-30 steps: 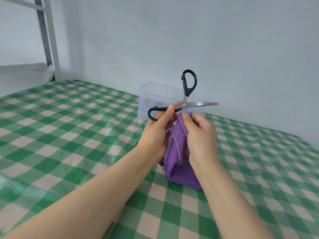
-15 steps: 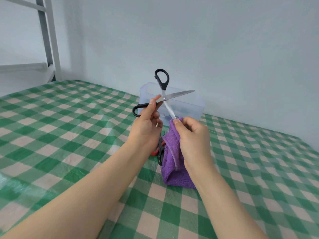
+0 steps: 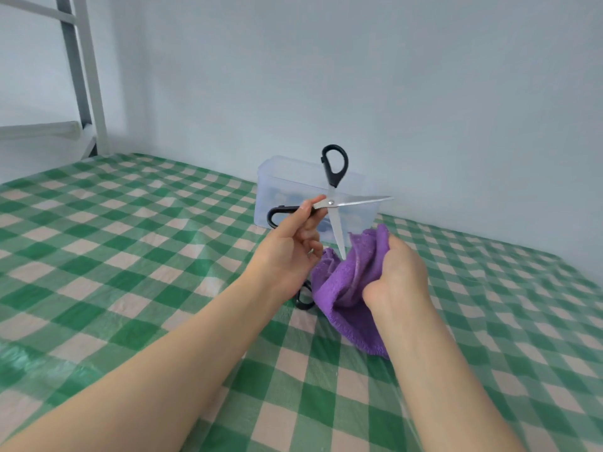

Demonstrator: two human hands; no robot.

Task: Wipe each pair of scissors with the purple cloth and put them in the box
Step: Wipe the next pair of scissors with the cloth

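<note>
Centre of the frame, I have the left hand (image 3: 287, 252) raised above the table, thumb and forefinger pinching the black-handled scissors (image 3: 331, 202) just beside the pivot, the other fingers curled loosely underneath. The scissors are spread wide into a cross: one handle loop stands straight up, the other pokes out to the left behind the knuckles, one blade runs level toward the right, and the other points straight down. That lower tip reaches the top fold of the purple cloth (image 3: 346, 288); I cannot tell whether it touches. Just right of centre, the right hand (image 3: 398, 275) grips the cloth in a bunch, fingers curled round it and hidden behind the fabric, thumb side toward me. The cloth hangs down from that grip toward the green checked tablecloth (image 3: 130, 256), stitched hem at the bottom. A second black handle loop (image 3: 305, 300) peeks out below the left hand, at the cloth's left edge, lying on the table. Behind the raised scissors sits the clear plastic box (image 3: 280, 177), open at the top, close to the pale wall; something bluish shows through its side, too blurred to name. A grey metal frame (image 3: 88, 76) stands in the upper left.
</note>
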